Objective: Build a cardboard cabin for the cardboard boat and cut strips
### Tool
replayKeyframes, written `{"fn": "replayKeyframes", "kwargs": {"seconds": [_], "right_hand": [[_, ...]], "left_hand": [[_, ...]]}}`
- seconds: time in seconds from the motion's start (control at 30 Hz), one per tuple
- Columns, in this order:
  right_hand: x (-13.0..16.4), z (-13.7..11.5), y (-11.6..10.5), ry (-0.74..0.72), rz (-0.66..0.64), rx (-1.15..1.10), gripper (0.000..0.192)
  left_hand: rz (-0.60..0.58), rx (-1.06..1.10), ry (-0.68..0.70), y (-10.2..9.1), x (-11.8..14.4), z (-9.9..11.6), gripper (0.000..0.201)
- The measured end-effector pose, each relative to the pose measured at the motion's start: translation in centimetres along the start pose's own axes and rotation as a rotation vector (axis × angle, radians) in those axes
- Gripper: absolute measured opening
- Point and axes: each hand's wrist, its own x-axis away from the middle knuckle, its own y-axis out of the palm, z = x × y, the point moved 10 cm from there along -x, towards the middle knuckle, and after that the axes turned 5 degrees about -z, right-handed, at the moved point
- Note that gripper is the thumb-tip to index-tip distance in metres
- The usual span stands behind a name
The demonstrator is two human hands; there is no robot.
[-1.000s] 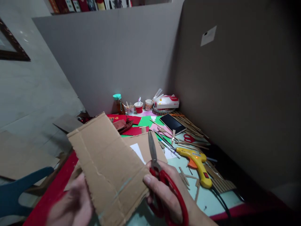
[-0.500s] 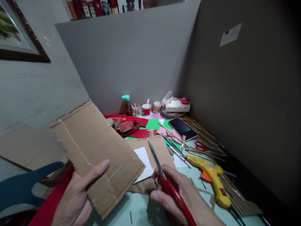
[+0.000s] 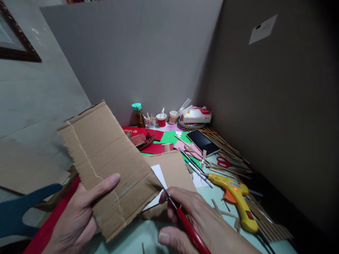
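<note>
My left hand grips a brown cardboard piece by its lower left edge, thumb on top. A pale blue streak and a torn ridge run across its face. In my right hand are red-handled scissors, their blades meeting the cardboard's right corner; part of the blades is hidden there. Below lie another cardboard sheet and a white paper piece, partly covered by the held piece.
A yellow glue gun lies at right, near cardboard strips and red-handled scissors. Farther back are a tablet, a model boat, paper cups and a bottle. A blue chair part stands at left.
The scissors in my right hand have moved left, from beside the cardboard to its right corner. My left hand still holds the piece. The view has shifted slightly.
</note>
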Motion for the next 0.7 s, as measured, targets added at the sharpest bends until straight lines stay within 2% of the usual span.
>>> {"fn": "replayKeyframes", "kwargs": {"seconds": [0.13, 0.27, 0.47, 0.7], "right_hand": [[0.2, 0.3, -0.2, -0.007, 0.025, 0.020, 0.042], [0.1, 0.5, 0.3, -0.020, -0.020, -0.007, 0.045], [-0.5, 0.5, 0.1, -0.011, 0.004, 0.054, 0.039], [-0.9, 0.2, -0.2, -0.096, 0.071, 0.053, 0.027]], "left_hand": [[0.003, -0.030, -0.004, 0.3, -0.4, 0.0, 0.091], [0.049, -0.005, -0.012, -0.2, -0.6, -0.1, 0.097], [-0.046, -0.014, -0.005, 0.4, -0.7, -0.1, 0.104], [-0.050, -0.020, 0.014, 0.3, -0.8, -0.5, 0.103]]}}
